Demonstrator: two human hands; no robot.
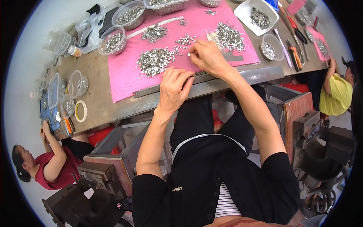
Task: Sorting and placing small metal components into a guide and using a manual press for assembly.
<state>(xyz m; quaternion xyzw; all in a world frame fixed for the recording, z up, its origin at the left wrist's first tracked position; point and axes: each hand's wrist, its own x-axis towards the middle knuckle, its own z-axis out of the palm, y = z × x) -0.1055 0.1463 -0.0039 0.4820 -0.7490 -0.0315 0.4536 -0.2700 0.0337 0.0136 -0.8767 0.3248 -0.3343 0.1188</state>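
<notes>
A long narrow metal bar [151, 90] lies along the front of the pink mat [123, 75], with a row of small dark metal pieces [202, 73] on it. My left hand [172, 87] is closed at the left end of that row, its thumb and fingertips brought together; what lies between them is hidden. Just beyond, my right hand [210, 56] is closed in a pinch over the mat, with a small shiny metal piece [189, 55] at its fingertips. Loose piles of such pieces [155, 62] lie left of it, and another pile [230, 37] lies beyond it.
Clear tubs [113, 41] of metal pieces line the far left; a white tray [245, 17] and a small cup [272, 47] stand right. Beside them lie pliers [294, 55] and a toothbrush [283, 47]. A tape roll [80, 111] lies left. Co-workers sit at both sides.
</notes>
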